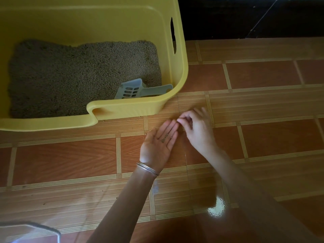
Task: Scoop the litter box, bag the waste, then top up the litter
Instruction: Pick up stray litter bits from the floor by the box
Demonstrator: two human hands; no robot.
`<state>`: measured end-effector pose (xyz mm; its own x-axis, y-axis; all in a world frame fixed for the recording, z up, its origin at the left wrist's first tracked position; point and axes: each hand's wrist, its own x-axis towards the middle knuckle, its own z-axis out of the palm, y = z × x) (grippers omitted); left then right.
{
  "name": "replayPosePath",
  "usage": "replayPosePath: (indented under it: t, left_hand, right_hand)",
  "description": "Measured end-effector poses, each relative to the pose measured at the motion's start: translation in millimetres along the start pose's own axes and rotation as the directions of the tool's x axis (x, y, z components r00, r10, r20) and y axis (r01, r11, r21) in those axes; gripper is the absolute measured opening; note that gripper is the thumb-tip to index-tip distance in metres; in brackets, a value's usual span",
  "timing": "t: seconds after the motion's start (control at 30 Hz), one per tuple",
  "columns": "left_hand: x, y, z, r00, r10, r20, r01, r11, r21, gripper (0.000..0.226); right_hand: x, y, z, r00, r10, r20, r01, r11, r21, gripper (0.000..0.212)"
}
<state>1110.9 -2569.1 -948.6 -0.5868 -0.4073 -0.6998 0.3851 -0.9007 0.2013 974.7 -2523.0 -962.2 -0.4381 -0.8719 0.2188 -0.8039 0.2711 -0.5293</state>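
Both forearms come in from the lower edge, and left of them, cut off by the corner, a pale blurred object (29,232) with a dark rim cannot be identified. Thin bangles (147,169) circle the left wrist. The left hand (158,142) lies flat and palm up just above the tiled floor (263,74), fingers straight and together, with a few dark grains (164,137) resting on the palm. The right hand (199,128) is just beside it, back upward, fingers curled and their tips (180,120) drawn together at the left fingertips as in a pinch. Whether anything sits between them is too small to tell. Beyond and to the left of both hands stands the yellow litter box (182,72), its left side and back running out of the picture. Grey-brown litter (78,72) covers its bottom, partly hidden by the near wall. A pale blue-grey slotted scoop (135,90) lies on the litter in the corner nearest the hands, with its handle toward the right wall. The end of that handle is hidden behind the rim. Further beyond the right hand a dark wall (245,18) shows no detail. A bright glare (217,206) on the floor sits between the forearms.
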Motion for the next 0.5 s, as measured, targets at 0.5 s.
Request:
replayPosePath:
  t: [0.5]
  left_hand:
    - [1,-2,-1,0.999,-0.035,0.012,0.035,0.999,0.000,0.047]
  right_hand:
    - [-8,-6,-31,0.958,0.156,0.239,-0.247,0.871,0.424,0.009]
